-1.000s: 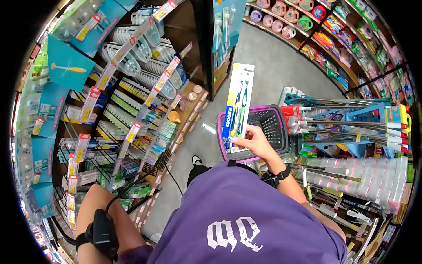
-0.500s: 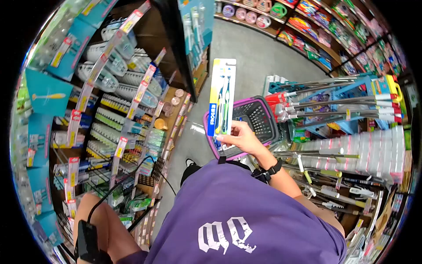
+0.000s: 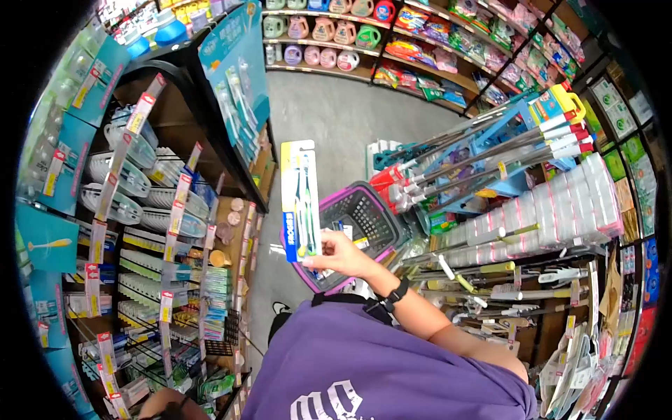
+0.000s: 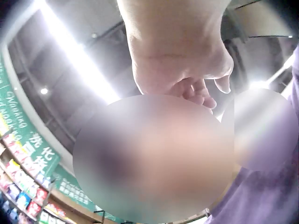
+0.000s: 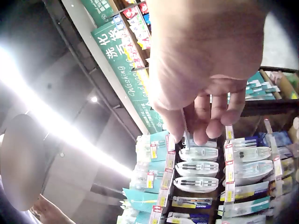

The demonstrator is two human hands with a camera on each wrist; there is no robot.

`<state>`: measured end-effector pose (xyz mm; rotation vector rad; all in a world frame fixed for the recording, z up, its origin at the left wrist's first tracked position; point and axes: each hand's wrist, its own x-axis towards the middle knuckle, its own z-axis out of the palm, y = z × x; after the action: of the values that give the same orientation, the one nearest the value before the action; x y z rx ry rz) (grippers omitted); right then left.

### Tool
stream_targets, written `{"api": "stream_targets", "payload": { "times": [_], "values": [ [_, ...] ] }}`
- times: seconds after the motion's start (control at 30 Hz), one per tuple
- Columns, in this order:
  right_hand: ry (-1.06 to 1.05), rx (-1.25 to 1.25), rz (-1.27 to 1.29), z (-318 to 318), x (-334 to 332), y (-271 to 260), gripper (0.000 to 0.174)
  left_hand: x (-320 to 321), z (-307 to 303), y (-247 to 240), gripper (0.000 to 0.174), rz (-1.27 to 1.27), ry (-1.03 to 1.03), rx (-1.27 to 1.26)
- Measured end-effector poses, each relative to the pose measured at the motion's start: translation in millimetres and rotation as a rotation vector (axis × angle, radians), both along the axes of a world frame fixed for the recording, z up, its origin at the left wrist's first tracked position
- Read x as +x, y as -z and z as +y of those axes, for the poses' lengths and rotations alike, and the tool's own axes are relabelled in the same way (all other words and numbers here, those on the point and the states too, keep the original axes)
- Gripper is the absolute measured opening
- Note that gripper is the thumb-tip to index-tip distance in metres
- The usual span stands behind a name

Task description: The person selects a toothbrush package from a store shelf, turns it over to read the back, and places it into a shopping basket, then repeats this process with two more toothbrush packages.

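A toothbrush pack (image 3: 302, 199), a white, yellow and blue card with two brushes under clear plastic, is held upright by my right hand (image 3: 336, 253), thumb and fingers pinching its lower right edge. In the right wrist view the thumb and curled fingers of the right hand (image 5: 205, 93) close on the pack's thin edge. Below the pack is a grey shopping basket (image 3: 388, 218) with a purple rim and a few packages inside. My left hand (image 4: 182, 65) shows in the left wrist view, fingers loosely bent with nothing seen in them; a blurred patch hides part of it.
Shelves of hanging toothbrush packs (image 3: 143, 294) line the left side. Mops with long handles (image 3: 490, 150) and stacked clear plastic boxes (image 3: 532, 203) jut out on the right. Grey floor (image 3: 315, 105) runs ahead to shelves of detergent bottles (image 3: 322, 31).
The head view has turned to the right, so shelves, basket and pack shift left in it. My right hand still holds the pack. The left arm has slid almost out of the bottom edge.
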<state>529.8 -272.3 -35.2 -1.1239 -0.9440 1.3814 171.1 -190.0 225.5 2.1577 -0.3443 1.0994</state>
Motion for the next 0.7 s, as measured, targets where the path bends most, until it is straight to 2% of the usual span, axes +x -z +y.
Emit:
{"api": "stream_targets", "payload": {
  "times": [0.07,0.1,0.13,0.17,0.23,0.3,0.7],
  "values": [
    [0.039,-0.010,-0.092,-3.9,5.1,5.3,0.027,0.1,-0.1,34.8,0.045,-0.123,-0.087,-0.503],
    [0.059,0.000,-0.157,-4.7,9.1,12.2,0.027,2.3,0.4,50.4,0.045,-0.229,-0.068,-0.770],
    [0.084,-0.077,-0.094,-6.2,8.9,5.3,0.024,10.7,1.3,67.4,0.046,-0.342,-0.017,-1.023],
    [0.083,-0.119,-0.132,-6.8,13.0,2.3,0.028,22.7,3.0,82.1,0.046,-0.450,0.033,-1.206],
    [0.155,-0.077,-0.071,-6.2,10.4,10.4,0.023,39.6,5.1,109.6,0.047,-0.588,0.070,-1.410],
    [0.142,-0.046,-0.026,-1.9,9.9,15.3,0.022,51.9,6.6,125.4,0.048,-0.629,0.016,-1.442],
    [0.019,-0.002,0.066,18.5,-21.6,6.9,0.020,46.3,-6.2,132.1,0.046,-0.725,0.110,-1.268]
  ]
}}
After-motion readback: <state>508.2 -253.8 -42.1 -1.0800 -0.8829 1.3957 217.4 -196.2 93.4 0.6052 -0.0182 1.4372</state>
